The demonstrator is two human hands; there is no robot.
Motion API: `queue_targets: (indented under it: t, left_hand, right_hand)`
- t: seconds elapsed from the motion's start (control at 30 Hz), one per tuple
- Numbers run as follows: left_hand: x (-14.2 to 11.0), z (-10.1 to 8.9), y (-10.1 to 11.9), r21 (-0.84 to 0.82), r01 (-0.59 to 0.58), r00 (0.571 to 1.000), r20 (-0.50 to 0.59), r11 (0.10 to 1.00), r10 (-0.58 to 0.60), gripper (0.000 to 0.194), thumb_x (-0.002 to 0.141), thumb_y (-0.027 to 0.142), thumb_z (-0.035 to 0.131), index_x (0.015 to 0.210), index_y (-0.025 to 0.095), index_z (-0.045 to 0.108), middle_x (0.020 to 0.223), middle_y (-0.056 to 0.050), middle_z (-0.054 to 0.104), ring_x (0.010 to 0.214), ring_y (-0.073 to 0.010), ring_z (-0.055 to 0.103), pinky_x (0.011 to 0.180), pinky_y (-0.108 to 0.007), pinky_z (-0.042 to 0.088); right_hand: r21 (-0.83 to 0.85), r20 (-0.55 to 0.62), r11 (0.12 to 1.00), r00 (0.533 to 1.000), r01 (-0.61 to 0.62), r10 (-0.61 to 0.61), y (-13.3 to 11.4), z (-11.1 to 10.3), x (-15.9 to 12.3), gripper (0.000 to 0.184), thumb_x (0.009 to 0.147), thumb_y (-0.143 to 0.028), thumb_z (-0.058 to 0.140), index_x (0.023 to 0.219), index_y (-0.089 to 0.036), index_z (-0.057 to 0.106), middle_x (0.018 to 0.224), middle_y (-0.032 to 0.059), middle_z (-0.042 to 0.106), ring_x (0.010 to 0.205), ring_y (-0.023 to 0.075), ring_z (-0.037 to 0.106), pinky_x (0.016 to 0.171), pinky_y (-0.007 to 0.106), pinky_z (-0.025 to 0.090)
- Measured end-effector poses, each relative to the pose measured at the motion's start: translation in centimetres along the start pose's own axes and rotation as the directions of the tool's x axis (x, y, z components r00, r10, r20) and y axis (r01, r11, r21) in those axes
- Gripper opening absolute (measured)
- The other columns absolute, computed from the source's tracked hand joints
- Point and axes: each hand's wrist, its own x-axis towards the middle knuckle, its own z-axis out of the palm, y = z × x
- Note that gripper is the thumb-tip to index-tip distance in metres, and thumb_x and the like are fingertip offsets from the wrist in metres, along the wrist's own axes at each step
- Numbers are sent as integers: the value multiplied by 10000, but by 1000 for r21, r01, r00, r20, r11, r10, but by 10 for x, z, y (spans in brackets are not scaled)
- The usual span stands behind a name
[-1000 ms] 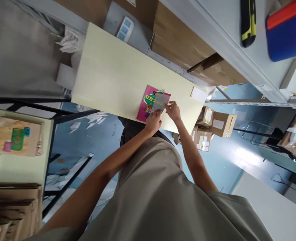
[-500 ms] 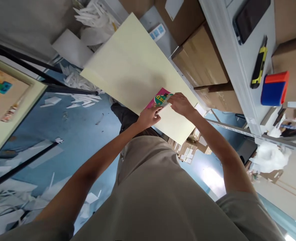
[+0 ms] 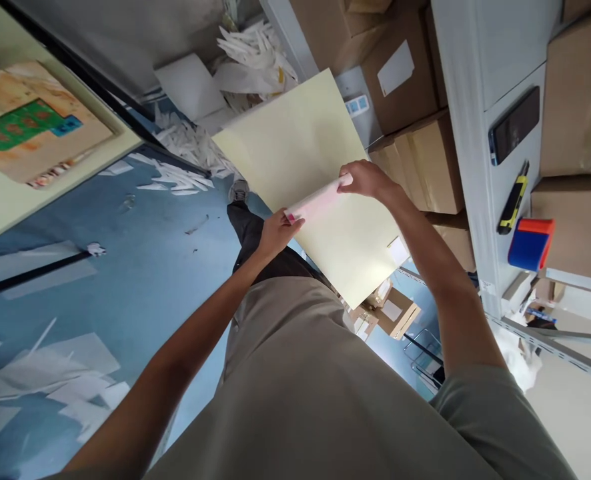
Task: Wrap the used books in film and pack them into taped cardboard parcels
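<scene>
Booklet (image 3: 319,200), head view: pale pink, thin, held at its two ends over the cream tabletop (image 3: 360,250). From my remote post I read the left hand (image 3: 277,235) as clamped on the lower-left end, thumb on the near side, and the right hand (image 3: 368,180) as pinching the opposite end between thumb and fingers. Long edge is turned up toward the camera, so I see mostly that edge and a washed-out face; cover print is not readable. Whether the lower edge touches the tabletop I cannot tell. Progress, my judgement: the two-handed hold is established at both ends; release is outstanding, as the booklet is not yet set down free of either hand. Condition of the inner pages is hidden, so I log no result for them. Nearby: a white card (image 3: 398,251) lies toward the right end of the tabletop, apart from both hands; a power strip (image 3: 357,105) sits beyond the far edge. Utility knife (image 3: 513,200) and phone (image 3: 515,125) rest on the shelf (image 3: 505,73), untouched.
</scene>
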Motion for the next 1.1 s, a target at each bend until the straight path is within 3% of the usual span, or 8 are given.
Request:
queue_targets:
  t: [0.2, 0.37, 0.53, 0.67, 0.73, 0.8, 0.93, 1.1]
  left_hand:
    - [27, -12, -17, 25, 37, 988, -151, 999, -33, 183, 951, 355, 684, 1067, 212, 676, 1109, -113, 839, 1109, -277, 812, 1011, -387, 652]
    - [43, -21, -24, 342, 122, 979, -193, 932, -57, 199, 969, 354, 662, 1083, 206, 733, 995, -130, 834, 1012, -336, 814, 990, -440, 643]
    - [48, -35, -26, 623, 116, 993, -87, 773, -79, 204, 986, 371, 648, 993, 206, 767, 961, -181, 823, 1005, -407, 811, 1006, -529, 631]
    - [53, -59, -15, 759, 150, 988, -90, 634, -126, 265, 993, 413, 653, 898, 194, 765, 915, -229, 797, 1030, -480, 794, 1021, -625, 613]
    - [61, -70, -3, 788, 150, 989, -131, 597, -76, 278, 1021, 399, 610, 994, 182, 782, 1004, -245, 804, 1071, -481, 783, 1050, -639, 602]
    - [73, -75, 13, 806, 60, 996, -91, 589, 24, 309, 1042, 361, 576, 1181, 170, 775, 1188, -251, 796, 1165, -457, 762, 1120, -617, 581]
    - [105, -62, 42, 822, -193, 979, 129, 535, 155, 470, 1010, 269, 614, 1462, 152, 671, 1453, -245, 698, 1386, -416, 670, 1270, -541, 504]
    - [133, -31, 54, 843, -348, 934, 348, 410, 77, 471, 1006, 181, 567, 1470, 139, 629, 1441, -242, 683, 1379, -410, 662, 1257, -557, 522]
  right_hand:
    - [-28, -99, 1000, 995, 11, -14, -8, 24, 60, 416, 1019, -514, 820, 1221, -151, 784, 1245, 153, 804, 1300, 385, 709, 1252, 626, 483]
    - [-8, -131, 999, 991, -33, 31, -22, 64, 99, 331, 1087, -450, 730, 1188, -135, 740, 1274, 198, 762, 1425, 431, 638, 1364, 753, 303]
    - [32, -166, 998, 985, -49, 53, -32, 88, 108, 198, 1067, -308, 712, 1177, -144, 731, 1348, 237, 751, 1465, 432, 600, 1368, 746, 314]
    - [59, -240, 996, 967, -71, 84, -46, 91, 97, 320, 1064, -261, 672, 1356, -130, 700, 1554, 275, 674, 1571, 427, 519, 1385, 732, 305]
    - [59, -271, 990, 953, -126, 138, -61, 92, 84, 412, 1064, -203, 644, 1465, -109, 652, 1687, 292, 573, 1648, 422, 440, 1399, 701, 300]
    - [66, -282, 979, 937, -194, 205, -81, 95, 64, 465, 1077, -152, 587, 1538, -104, 616, 1767, 285, 489, 1675, 422, 407, 1388, 657, 336]
    - [174, -216, 938, 918, -299, 333, -122, 111, 17, 438, 1139, -229, 540, 1559, -141, 628, 1690, 277, 556, 1585, 422, 506, 1328, 599, 423]
    - [219, -90, 888, 898, -404, 431, -150, 144, -17, 463, 1147, -256, 555, 1585, -129, 634, 1645, 280, 599, 1518, 388, 572, 1234, 518, 525]
